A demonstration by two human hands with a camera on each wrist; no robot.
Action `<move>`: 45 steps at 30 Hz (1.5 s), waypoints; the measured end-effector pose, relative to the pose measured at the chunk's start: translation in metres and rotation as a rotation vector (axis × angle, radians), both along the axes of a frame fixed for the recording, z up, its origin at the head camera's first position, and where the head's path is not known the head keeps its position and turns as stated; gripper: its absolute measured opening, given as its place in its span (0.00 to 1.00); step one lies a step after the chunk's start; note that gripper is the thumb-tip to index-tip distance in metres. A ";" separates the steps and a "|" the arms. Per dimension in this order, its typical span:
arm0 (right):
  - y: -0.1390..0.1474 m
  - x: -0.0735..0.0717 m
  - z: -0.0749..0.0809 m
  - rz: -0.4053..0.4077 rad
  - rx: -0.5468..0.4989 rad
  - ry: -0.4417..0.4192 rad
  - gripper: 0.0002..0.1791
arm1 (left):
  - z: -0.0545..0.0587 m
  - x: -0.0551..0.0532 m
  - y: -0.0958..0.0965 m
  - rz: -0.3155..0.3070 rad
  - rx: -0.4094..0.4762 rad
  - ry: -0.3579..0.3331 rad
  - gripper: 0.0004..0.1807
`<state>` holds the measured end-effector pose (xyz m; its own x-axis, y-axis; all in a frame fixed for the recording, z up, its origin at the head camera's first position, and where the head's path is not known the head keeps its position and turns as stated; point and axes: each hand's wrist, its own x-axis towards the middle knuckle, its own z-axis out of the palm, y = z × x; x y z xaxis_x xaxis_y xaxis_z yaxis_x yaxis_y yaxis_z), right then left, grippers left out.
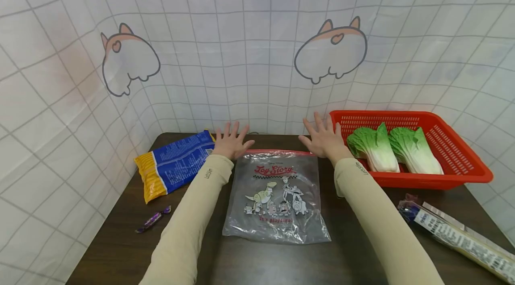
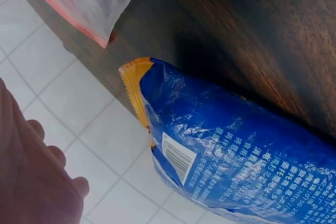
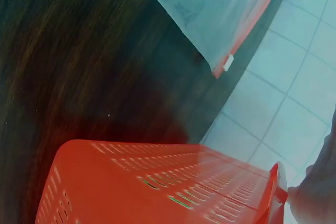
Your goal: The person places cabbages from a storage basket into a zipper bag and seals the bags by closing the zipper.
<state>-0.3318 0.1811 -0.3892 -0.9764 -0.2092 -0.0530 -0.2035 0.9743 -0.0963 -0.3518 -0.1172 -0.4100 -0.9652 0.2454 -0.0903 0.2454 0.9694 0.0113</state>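
Both hands hold nothing, their fingers spread and pointing away toward the back of the table. My left hand hovers between the blue and yellow snack bag and a clear zip bag with Toy Story print. In the left wrist view the snack bag's barcode side lies beside that hand. Over the zip bag's far right corner, my right hand is nearest to the red basket. The zip bag lies flat, its red zip edge at the far side; a white slider shows in the right wrist view.
Two cabbages with green leaves lie in the basket. A long clear package with a white label is at the right edge. A small purple wrapped candy sits on the left of the dark table. A gridded cloth hangs behind.
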 end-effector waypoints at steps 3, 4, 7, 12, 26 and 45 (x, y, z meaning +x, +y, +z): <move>0.000 0.001 -0.001 0.015 -0.025 0.017 0.39 | -0.007 -0.006 0.002 -0.011 0.086 -0.041 0.38; -0.001 0.002 -0.002 0.029 -0.045 0.037 0.39 | -0.009 -0.007 0.003 -0.016 0.143 -0.061 0.38; -0.006 0.008 -0.007 0.119 -0.125 0.143 0.37 | -0.021 -0.014 0.006 -0.054 0.334 -0.103 0.38; -0.020 0.028 -0.023 0.265 -0.296 0.253 0.30 | -0.038 -0.014 0.012 -0.118 0.488 -0.113 0.34; -0.020 0.069 -0.051 0.215 -0.697 0.067 0.26 | -0.066 -0.020 0.016 -0.097 0.552 -0.031 0.28; -0.026 0.074 -0.056 0.048 -0.826 -0.037 0.29 | -0.044 0.010 0.037 -0.162 0.764 0.075 0.06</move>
<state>-0.2583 0.1555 -0.4455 -0.9662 -0.2360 0.1042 -0.2257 0.5776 -0.7845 -0.3421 -0.0798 -0.4537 -0.9091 0.3511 0.2242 0.4092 0.6517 0.6387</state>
